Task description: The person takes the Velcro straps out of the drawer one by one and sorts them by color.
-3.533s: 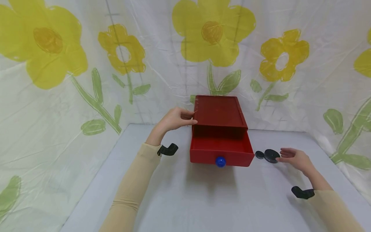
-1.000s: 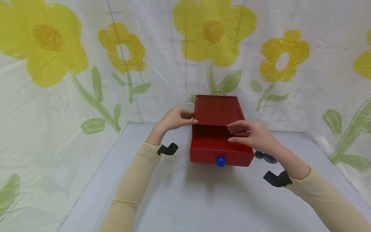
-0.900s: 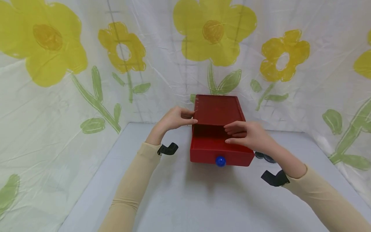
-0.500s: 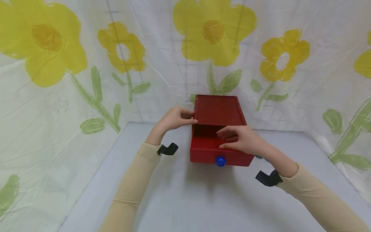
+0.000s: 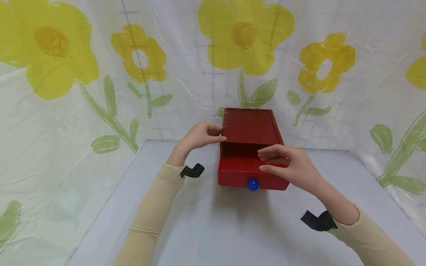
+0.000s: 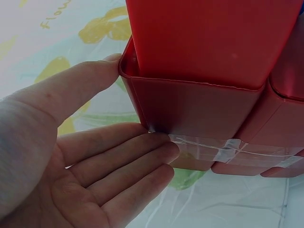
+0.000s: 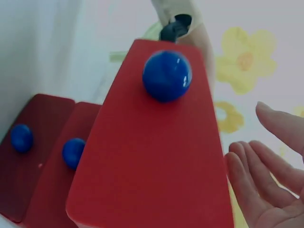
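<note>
A dark red drawer cabinet (image 5: 247, 125) stands at the back of the table, its top drawer (image 5: 233, 178) pulled out, with a blue knob (image 5: 253, 184) on the front. My left hand (image 5: 201, 136) touches the cabinet's upper left edge. In the left wrist view, the thumb (image 6: 102, 73) meets the front corner, while the straight fingers (image 6: 118, 159) reach the edge further back. Over the right part of the pulled-out drawer is my right hand (image 5: 296, 166), fingers apart from the thumb and nothing between them. It appears beside the drawer front (image 7: 152, 156) in the right wrist view.
Lower drawers with blue knobs (image 7: 73, 153) show beneath the pulled-out one. Clear tape (image 6: 228, 151) runs along the cabinet. A flowered curtain (image 5: 186, 74) hangs right behind the white table (image 5: 206, 229). Each wrist carries a black camera mount (image 5: 319, 220).
My right hand has moved from two dark round pieces on the right to over the drawer, then slightly back right. Those pieces are now hidden behind it. My left hand stays put.
</note>
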A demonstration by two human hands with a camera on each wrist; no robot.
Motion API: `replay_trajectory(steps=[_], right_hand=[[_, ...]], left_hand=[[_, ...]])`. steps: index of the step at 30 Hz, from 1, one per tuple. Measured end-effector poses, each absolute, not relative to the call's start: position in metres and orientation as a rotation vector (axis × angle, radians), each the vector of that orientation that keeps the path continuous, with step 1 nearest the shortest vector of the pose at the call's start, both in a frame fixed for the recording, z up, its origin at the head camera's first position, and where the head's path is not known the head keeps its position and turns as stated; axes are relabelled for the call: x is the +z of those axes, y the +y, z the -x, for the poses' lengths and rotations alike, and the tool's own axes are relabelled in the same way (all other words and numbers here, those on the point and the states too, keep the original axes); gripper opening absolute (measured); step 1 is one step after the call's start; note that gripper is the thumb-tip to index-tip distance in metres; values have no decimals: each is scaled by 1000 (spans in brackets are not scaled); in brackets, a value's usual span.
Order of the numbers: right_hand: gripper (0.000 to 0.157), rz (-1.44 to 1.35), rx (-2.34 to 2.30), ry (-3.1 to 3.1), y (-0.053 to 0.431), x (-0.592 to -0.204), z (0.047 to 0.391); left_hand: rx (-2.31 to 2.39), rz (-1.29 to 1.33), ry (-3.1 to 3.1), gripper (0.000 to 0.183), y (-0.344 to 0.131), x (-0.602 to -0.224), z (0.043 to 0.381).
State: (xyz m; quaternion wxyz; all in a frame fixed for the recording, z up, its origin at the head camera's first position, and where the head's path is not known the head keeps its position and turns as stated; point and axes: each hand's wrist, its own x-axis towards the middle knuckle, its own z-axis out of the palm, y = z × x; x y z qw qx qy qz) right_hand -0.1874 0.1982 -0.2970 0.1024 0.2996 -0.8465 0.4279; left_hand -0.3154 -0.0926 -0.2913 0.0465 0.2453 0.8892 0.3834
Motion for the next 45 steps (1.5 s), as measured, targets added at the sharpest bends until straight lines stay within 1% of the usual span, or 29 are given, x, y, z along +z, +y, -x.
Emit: replay_trajectory(steps=[9, 17, 32, 45], right_hand=[[33, -955, 1282, -2452, 192, -311, 163], [30, -975, 1250, -2476, 185, -322, 152], [33, -835, 1108, -2548, 184, -330, 152], [35, -786, 1018, -2522, 182, -333, 154]], left_hand=[[1172, -756, 2711, 56, -92, -292, 316], [1171, -750, 2714, 57, -93, -291, 316], [1185, -761, 2707, 55, -91, -292, 318], [1203, -768, 2693, 55, -92, -293, 319]])
